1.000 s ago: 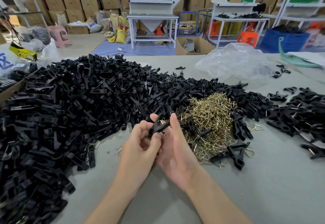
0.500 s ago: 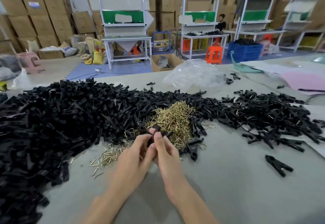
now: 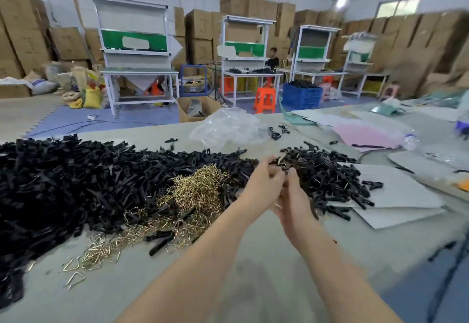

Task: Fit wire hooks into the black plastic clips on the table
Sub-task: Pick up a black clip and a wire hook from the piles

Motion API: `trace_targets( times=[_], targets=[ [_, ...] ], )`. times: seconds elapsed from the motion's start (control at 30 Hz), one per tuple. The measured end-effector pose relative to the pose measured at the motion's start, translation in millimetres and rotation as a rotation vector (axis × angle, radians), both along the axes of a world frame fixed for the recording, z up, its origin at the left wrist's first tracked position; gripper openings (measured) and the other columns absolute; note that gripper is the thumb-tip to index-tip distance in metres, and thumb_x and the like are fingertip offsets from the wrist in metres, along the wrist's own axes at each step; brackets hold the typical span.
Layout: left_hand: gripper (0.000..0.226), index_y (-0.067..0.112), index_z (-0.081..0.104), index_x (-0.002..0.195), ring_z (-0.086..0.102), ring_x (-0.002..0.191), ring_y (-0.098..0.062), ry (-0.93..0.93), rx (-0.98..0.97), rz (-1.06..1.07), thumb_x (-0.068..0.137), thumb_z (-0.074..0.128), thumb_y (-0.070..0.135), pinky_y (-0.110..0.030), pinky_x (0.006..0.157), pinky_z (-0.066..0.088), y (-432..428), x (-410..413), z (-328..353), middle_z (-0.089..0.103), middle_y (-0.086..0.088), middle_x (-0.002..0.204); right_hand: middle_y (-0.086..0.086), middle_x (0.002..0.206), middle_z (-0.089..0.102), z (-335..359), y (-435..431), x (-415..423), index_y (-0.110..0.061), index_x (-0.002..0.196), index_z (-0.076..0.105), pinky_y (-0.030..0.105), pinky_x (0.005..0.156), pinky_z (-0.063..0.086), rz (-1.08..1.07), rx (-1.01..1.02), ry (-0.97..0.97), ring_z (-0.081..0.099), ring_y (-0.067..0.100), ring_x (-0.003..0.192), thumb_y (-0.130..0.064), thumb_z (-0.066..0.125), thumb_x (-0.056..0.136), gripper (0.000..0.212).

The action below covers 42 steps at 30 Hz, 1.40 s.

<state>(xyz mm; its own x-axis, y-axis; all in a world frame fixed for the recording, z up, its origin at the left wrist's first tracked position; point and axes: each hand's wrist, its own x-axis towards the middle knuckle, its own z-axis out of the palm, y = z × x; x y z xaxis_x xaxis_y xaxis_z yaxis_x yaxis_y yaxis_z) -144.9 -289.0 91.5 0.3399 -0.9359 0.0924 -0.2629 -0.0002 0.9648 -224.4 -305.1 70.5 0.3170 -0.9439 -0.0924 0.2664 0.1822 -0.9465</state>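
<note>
- Clips (image 3: pixel 76 178): a big black heap fills the table (image 3: pixel 76 305) toward 9 o'clock. A smaller heap (image 3: pixel 330 170) lies at 2 o'clock, partly on white sheets (image 3: pixel 396 195).
- Hooks (image 3: pixel 200 190): a brass pile sits mid-table, at 9 o'clock of the hands, with strays trailing toward 7 o'clock.
- Left hand (image 3: pixel 264 183) and right hand (image 3: pixel 295 200) are raised together, touching, over the near edge of the smaller heap.
- Left fingers are curled and the right thumb stands upright. Blur hides whether either hand grips a clip or hook.
- Clear bag (image 3: pixel 228 129) lies crumpled at 12 o'clock.
</note>
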Motion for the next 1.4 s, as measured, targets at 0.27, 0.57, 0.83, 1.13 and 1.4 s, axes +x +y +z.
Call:
trace_targets(
  times=[0.27, 0.57, 0.83, 1.13, 1.4],
  targets=[
    [0.037, 0.035, 0.052, 0.128, 0.059, 0.082, 0.001, -0.421, -0.077, 0.326, 0.1, 0.049, 0.01, -0.016, 0.072, 0.047, 129, 107, -67, 0.064, 0.013, 0.109, -0.022, 0.098, 0.067, -52, 67, 76, -0.042, 0.128, 0.052, 0.018, 0.079, 0.049, 0.09, -0.41, 0.25, 0.063, 0.001, 0.084, -0.037, 0.044, 0.104, 0.026],
    [0.042, 0.014, 0.055, 0.137, 0.048, 0.129, -0.027, -0.845, 0.304, 0.638, 0.097, 0.061, 0.027, -0.039, 0.11, 0.036, 246, 203, -112, 0.053, -0.004, 0.137, -0.007, 0.129, 0.057, -83, 145, 169, -0.026, 0.144, 0.047, 0.03, 0.1, 0.042, 0.292, -1.067, 0.647, 0.053, 0.013, 0.115, -0.017, 0.048, 0.1, 0.044],
    [0.051, 0.031, 0.041, 0.147, 0.04, 0.138, -0.019, -0.91, 0.387, 0.745, 0.1, 0.041, 0.05, -0.04, 0.109, 0.03, 229, 229, -124, 0.042, 0.004, 0.152, -0.004, 0.121, 0.064, -93, 134, 209, -0.026, 0.132, 0.061, 0.038, 0.092, 0.046, 0.123, -1.254, 0.972, 0.06, 0.021, 0.108, -0.026, 0.058, 0.095, 0.038],
    [0.035, 0.033, 0.059, 0.129, 0.05, 0.119, -0.02, -0.956, 0.367, 0.705, 0.098, 0.049, 0.045, -0.038, 0.096, 0.034, 213, 245, -129, 0.06, 0.007, 0.126, -0.005, 0.094, 0.07, -102, 121, 224, -0.027, 0.108, 0.075, 0.039, 0.074, 0.05, -0.004, -1.359, 1.057, 0.065, 0.023, 0.09, -0.03, 0.079, 0.083, 0.026],
    [0.031, 0.029, 0.065, 0.112, 0.053, 0.101, -0.014, -0.851, 0.143, 0.685, 0.097, 0.045, 0.047, -0.036, 0.09, 0.045, 217, 243, -128, 0.061, 0.014, 0.109, -0.008, 0.098, 0.067, -100, 118, 218, -0.027, 0.118, 0.067, 0.037, 0.08, 0.048, 0.079, -1.326, 0.983, 0.062, 0.019, 0.09, -0.027, 0.072, 0.09, 0.029]
  ],
)
